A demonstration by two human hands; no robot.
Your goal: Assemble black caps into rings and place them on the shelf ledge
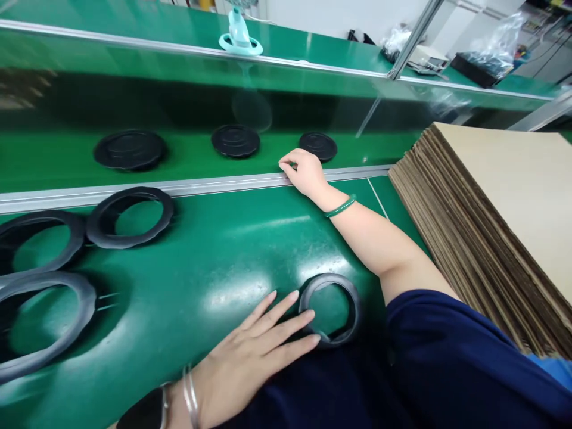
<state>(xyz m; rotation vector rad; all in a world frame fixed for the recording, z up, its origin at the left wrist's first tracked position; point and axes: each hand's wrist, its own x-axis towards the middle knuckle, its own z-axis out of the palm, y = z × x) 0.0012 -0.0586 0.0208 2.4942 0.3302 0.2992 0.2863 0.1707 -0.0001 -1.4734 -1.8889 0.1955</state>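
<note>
My left hand [254, 345] lies with its fingers spread, fingertips at the left side of a black ring [354, 304] on the green work surface. My right hand [306, 173] reaches forward over the metal rail [214, 185], thumb and fingertips curled together in a pinch; anything between them is too small or hidden to make out. Just behind it lies a black round disc [319, 145], partly covered by the hand. Two more black discs, a middle one [235, 141] and a left one [129, 150], lie on the green strip beyond the rail.
Three larger black rings stand at the left: a rear one [167, 217], a middle one [77, 238] and a front one [84, 304]. A tall stack of cardboard sheets [504, 179] borders the right side. A teal stand [239, 36] sits on the raised shelf at the back.
</note>
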